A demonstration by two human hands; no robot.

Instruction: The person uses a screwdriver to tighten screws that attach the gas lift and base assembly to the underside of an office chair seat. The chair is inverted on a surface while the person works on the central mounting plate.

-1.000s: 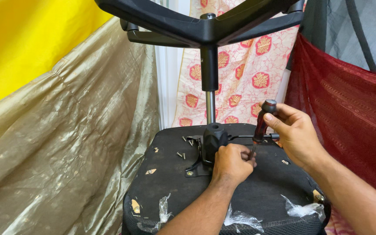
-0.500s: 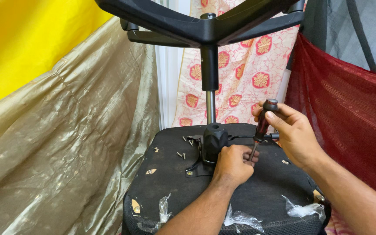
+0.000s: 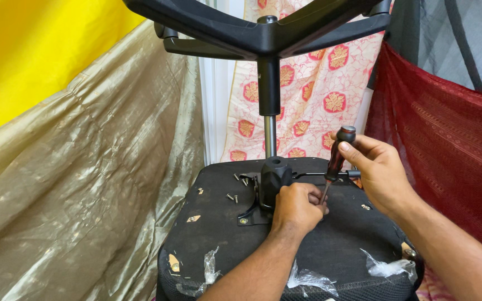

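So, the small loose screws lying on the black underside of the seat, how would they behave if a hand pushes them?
The loose screws look small and round-shafted, so they would probably roll or skid on a light push. They lie on the flat seat underside, near the left hand, so a nudge might send them toward the edge. Being metal, they likely would not bend.

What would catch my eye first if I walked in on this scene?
Probably the upside-down office chair in the middle, its black star base spread across the top. Just below, the right hand holds a dark-handled screwdriver beside the left hand at the seat mechanism. Bright yellow cloth fills the upper left.
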